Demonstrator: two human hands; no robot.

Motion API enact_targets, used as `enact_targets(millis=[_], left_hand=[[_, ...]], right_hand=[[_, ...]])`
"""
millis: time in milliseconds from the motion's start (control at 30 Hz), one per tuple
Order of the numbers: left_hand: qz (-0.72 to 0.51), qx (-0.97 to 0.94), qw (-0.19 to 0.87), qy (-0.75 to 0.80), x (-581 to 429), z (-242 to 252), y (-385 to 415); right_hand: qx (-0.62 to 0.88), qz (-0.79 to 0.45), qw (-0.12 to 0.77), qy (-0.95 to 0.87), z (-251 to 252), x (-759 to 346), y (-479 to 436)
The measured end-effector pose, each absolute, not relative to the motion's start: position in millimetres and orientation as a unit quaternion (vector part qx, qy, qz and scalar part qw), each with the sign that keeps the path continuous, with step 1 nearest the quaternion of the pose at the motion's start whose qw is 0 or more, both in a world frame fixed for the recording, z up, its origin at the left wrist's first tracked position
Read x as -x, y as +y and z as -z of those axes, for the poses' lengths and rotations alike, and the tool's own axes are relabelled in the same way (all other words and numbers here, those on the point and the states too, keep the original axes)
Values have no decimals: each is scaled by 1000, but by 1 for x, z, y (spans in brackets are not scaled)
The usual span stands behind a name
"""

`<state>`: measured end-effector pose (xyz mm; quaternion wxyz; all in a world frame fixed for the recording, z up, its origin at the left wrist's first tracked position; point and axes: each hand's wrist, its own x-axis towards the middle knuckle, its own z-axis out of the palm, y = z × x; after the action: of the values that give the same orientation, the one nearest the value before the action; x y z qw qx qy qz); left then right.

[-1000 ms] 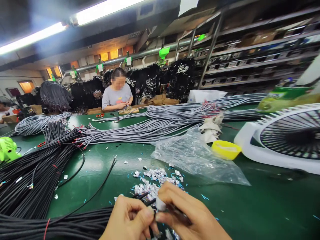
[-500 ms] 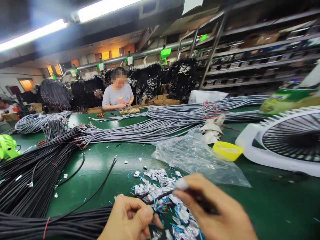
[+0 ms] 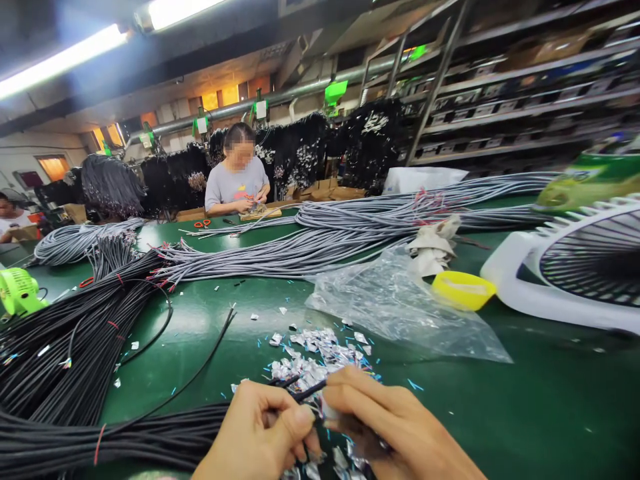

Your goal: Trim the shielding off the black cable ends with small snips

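My left hand (image 3: 270,427) is closed, thumb against bent fingers, on a black cable (image 3: 311,390) near its end. The cable belongs to a bundle of black cables (image 3: 165,433) running in from the left, tied with a red band. My right hand (image 3: 385,417) is closed beside it, its fingertips meeting the cable. A dark-handled tool (image 3: 374,443) is in the right palm, mostly hidden and blurred. Below and beyond both hands lie silver foil scraps (image 3: 320,347) and short blue wire bits (image 3: 415,385). The thin wires at the cable end are largely covered by my fingers.
Grey cables (image 3: 280,253) stretch across the green table (image 3: 500,407). A clear plastic bag (image 3: 400,307), a yellow dish (image 3: 464,290), a crumpled cloth (image 3: 433,248) and a white fan (image 3: 590,267) are on the right. Another person (image 3: 237,177) works across the table.
My right hand has moved left and closer to my left hand, with its fingers now at the cable near the left fingertips. The view has shifted slightly.
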<state>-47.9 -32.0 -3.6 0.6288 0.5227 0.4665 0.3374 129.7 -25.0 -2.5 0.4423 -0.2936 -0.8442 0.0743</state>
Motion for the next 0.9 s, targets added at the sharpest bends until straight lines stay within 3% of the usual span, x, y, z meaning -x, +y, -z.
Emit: enact_targets(millis=[200, 267, 367, 500, 567, 700, 900], left_hand=[[-368, -485, 655, 448, 44, 1, -33], [-397, -493, 638, 440, 44, 9, -33], [-459, -525, 561, 447, 45, 23, -34], [-494, -582, 447, 466, 45, 32, -37], [-494, -596, 424, 471, 46, 32, -38], [-494, -564, 449, 486, 44, 28, -39], [-534, -539, 453, 468, 42, 26, -35]], right_hand=[[443, -43, 579, -683, 5, -138, -18], [459, -151, 571, -664, 7, -135, -20], [400, -365, 486, -686, 9, -124, -23], [380, -469, 463, -649, 12, -119, -23], [401, -431, 481, -650, 14, -125, -20], [495, -229, 567, -617, 18, -139, -14], [427, -208, 535, -698, 8, -125, -24]])
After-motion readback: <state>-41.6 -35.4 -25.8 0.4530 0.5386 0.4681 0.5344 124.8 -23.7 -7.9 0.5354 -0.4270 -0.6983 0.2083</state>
